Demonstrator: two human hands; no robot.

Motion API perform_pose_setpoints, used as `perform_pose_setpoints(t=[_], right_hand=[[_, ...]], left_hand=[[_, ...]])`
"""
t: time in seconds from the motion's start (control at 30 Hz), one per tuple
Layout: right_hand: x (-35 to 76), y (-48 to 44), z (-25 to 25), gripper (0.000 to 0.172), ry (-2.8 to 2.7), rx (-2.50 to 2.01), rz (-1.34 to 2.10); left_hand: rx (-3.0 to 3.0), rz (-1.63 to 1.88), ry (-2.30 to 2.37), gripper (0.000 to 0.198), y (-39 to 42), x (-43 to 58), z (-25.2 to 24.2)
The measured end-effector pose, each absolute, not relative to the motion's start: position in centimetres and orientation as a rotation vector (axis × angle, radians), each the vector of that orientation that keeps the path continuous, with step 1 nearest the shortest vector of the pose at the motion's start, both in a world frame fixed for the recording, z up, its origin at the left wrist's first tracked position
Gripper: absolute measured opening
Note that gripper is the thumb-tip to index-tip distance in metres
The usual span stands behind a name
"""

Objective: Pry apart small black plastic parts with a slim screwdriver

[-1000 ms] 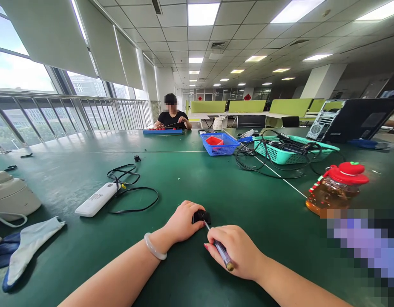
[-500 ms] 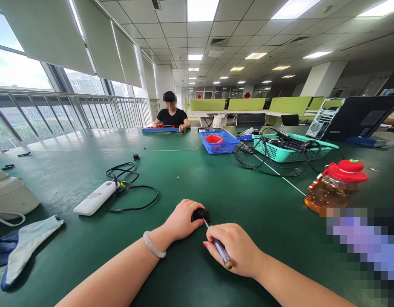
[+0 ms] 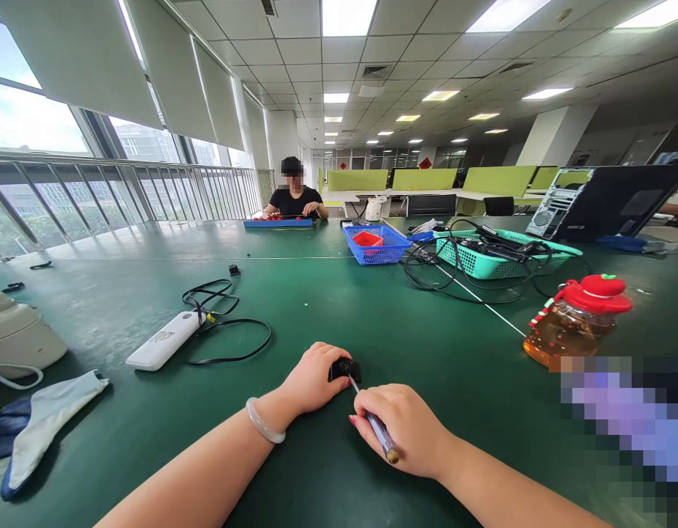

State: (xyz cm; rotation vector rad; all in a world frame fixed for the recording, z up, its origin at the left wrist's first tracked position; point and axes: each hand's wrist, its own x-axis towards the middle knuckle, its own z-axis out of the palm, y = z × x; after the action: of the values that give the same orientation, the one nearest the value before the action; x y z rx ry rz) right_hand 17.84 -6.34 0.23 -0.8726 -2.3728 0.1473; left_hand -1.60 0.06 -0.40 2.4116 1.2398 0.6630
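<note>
Where left fingers (image 3: 334, 352) curl, a black piece (image 3: 344, 368) lies between.

The table (image 3: 300, 286) was dark green and the small part (image 3: 343, 369) black. Just nearer than that part, the tool handle (image 3: 382, 437) looked violet-grey; left of the part, the slim block (image 3: 166, 342) was white; right of it, the jar lid (image 3: 594, 294) was red, its strap (image 3: 542, 314) red-and-white striped.

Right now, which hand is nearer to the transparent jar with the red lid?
Right: the right hand is left of the jar; the left hand is farther left.
</note>
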Motion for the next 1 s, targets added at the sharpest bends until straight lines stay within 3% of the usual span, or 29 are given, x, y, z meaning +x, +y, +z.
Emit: perform_pose_setpoints(t=[0.4, 0.7, 1.0], right_hand=[[17.85, -6.31, -0.04, 0.014, -2.382, -0.885, 0.096], [17.71, -6.34, 0.41, 0.031, -2.373, -0.866, -0.027], [17.67, -6.37, 0.36, 0.034, -2.344, -0.849, -0.093]], left_hand=[[2.409, 0.663, 1.236, 0.031, 0.1, -1.71, -0.54], [2.424, 0.664, 1.25, 0.033, 0.17, -1.77, -0.62], [2.376, 0.672, 1.285, 0.044, 0.1, -1.68, -0.46]])
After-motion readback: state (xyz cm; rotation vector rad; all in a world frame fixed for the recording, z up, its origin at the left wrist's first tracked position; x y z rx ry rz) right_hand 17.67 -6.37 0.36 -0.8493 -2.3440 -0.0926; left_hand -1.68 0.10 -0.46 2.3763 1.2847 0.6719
